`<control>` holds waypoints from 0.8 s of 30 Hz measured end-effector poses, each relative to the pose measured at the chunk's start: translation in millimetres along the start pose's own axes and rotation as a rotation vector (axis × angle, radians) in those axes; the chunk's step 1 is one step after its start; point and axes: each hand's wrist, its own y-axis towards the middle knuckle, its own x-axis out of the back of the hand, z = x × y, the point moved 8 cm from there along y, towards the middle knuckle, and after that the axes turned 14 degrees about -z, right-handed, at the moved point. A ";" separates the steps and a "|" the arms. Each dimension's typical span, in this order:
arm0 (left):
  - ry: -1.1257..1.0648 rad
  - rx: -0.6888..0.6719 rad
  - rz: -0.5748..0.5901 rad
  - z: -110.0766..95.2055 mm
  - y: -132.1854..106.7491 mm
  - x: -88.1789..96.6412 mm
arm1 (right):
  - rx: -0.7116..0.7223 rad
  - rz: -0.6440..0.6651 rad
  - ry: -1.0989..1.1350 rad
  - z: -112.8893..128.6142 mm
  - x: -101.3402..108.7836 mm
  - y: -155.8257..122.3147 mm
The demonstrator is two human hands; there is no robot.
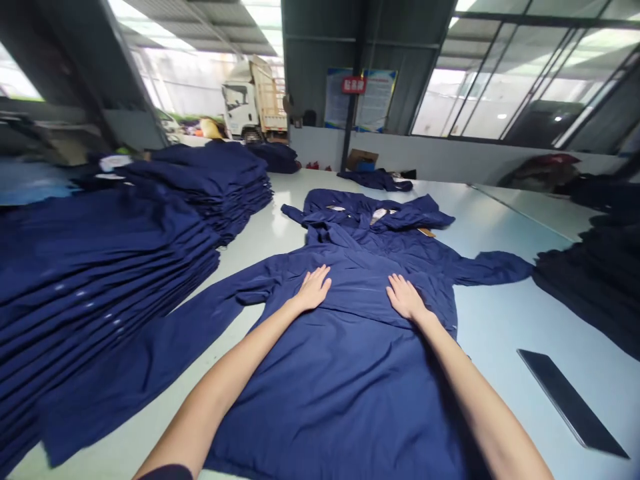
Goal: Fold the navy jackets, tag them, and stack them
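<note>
A navy hooded jacket (pixel 345 380) lies spread face-down on the white table (pixel 500 333), its hood (pixel 370 213) at the far end and its sleeves stretched out to both sides. My left hand (pixel 314 288) presses flat on the upper jacket, fingers spread, just left of the middle. My right hand (pixel 406 298) rests flat on the same cloth a short way to the right. Neither hand grips anything.
Tall stacks of folded navy garments (pixel 90 280) fill the table's left side. A dark flat board (pixel 570 400) lies at the right, beside a dark clothing pile (pixel 595 287). A crumpled navy garment (pixel 375 179) sits at the far end.
</note>
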 end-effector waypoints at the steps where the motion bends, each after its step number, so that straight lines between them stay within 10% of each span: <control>1: -0.009 0.019 -0.025 6.0 -1.4 24.0 | 0.012 -0.033 0.002 5.2 8.1 -0.5; 5: 0.060 0.115 -0.096 69.8 -70.5 146.6 | 0.147 -0.276 0.111 41.1 55.8 -33.7; 11: 0.709 0.515 -0.174 189.7 -283.6 292.9 | 0.272 -0.296 0.252 79.8 85.1 -99.3; 14: 0.844 0.617 -0.285 183.5 -326.9 315.0 | 0.283 -0.274 0.288 96.0 89.1 -100.3; 19: 0.976 0.719 -0.285 154.3 -332.7 303.0 | 0.291 -0.278 0.322 109.1 94.6 -98.8; 24: 0.744 1.098 -0.159 193.7 -389.4 310.4 | 0.262 -0.274 0.343 90.1 86.7 -120.3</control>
